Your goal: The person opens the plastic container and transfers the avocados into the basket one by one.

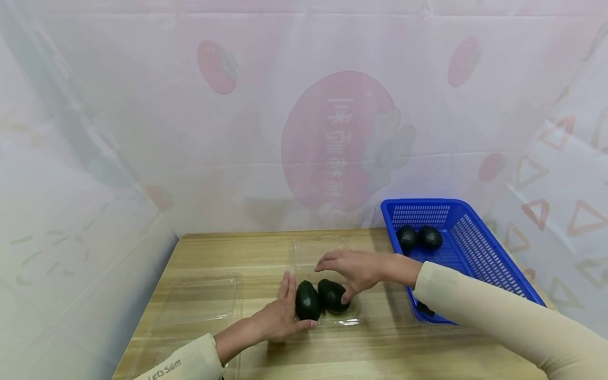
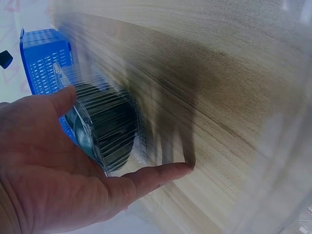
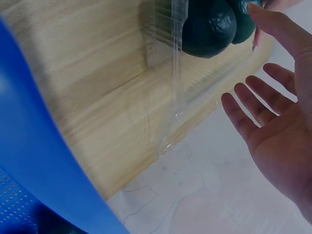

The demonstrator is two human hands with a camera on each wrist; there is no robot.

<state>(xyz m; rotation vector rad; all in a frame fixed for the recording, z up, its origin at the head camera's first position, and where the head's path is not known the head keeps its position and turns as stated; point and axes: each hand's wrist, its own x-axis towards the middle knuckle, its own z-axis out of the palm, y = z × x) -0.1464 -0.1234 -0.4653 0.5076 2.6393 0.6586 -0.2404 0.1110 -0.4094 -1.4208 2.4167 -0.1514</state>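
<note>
Two dark green avocados lie side by side in a clear plastic clamshell box (image 1: 351, 321), its lid (image 1: 319, 253) folded back. My left hand (image 1: 277, 316) is at the box's left side, beside the left avocado (image 1: 307, 302); in the left wrist view the thumb (image 2: 64, 100) rests at the box rim and a finger reaches straight out to the table. Over the right avocado (image 1: 332, 295) hovers my right hand (image 1: 358, 268), fingers spread. Its thumb is by that fruit; whether it touches, I cannot tell. The right wrist view shows the right palm (image 3: 285, 148) holding nothing.
On the right stands a blue perforated basket (image 1: 494, 248) with avocados (image 1: 430, 238) at its far end and a dark item partly hidden by my right forearm. Another clear plastic box (image 1: 204, 298) lies open on the wooden table (image 1: 380, 348) at left. Printed cloth walls surround the table.
</note>
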